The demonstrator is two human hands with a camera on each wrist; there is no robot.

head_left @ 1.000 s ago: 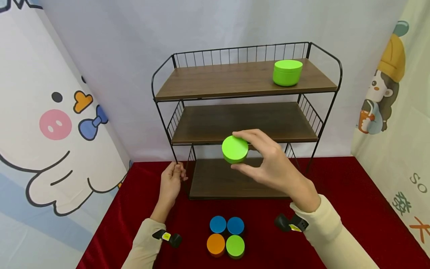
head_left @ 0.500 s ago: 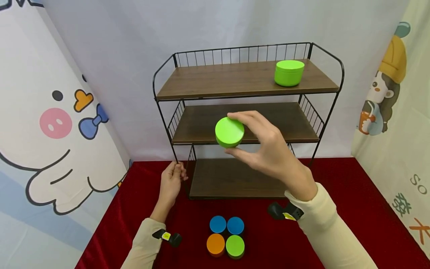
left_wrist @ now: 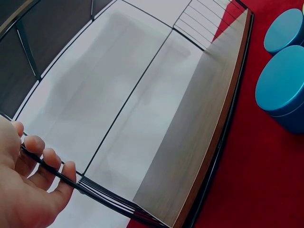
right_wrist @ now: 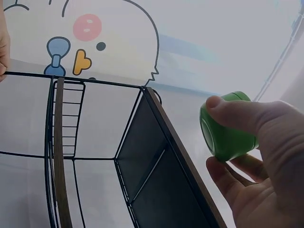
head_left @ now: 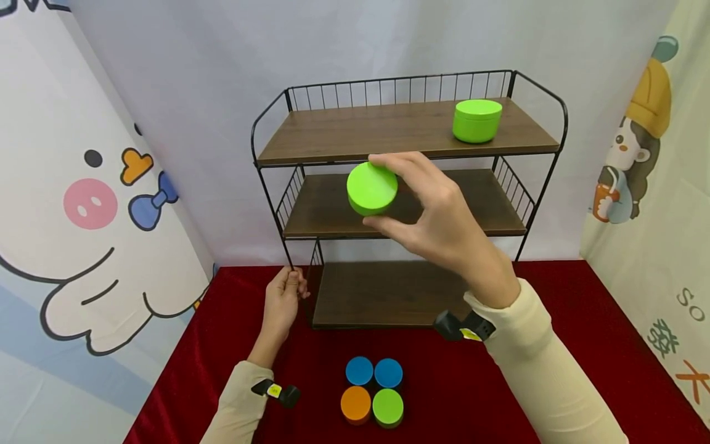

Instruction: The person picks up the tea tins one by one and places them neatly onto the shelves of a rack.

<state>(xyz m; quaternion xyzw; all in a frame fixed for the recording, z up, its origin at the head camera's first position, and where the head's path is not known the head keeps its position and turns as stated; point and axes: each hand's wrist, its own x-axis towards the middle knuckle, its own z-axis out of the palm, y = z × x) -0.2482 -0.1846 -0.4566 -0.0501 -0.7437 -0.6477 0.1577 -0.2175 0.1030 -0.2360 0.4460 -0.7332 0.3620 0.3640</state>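
Green canister (head_left: 372, 189) (smooth, cylindrical) pinched in right grip (head_left: 440, 213); woodgrain shelf (head_left: 322, 206) behind.

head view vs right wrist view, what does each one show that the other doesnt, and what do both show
Only the head view: two blue tins, an orange tin and a light green tin on the red cloth, the green tin on the top shelf, and the printed figure in a yellow hat.

Only the right wrist view: a shelf board's dark underside.

Both: the right hand pinching another green tin, the left hand (partly cut off in the wrist view), the shelf rack and the duck print.
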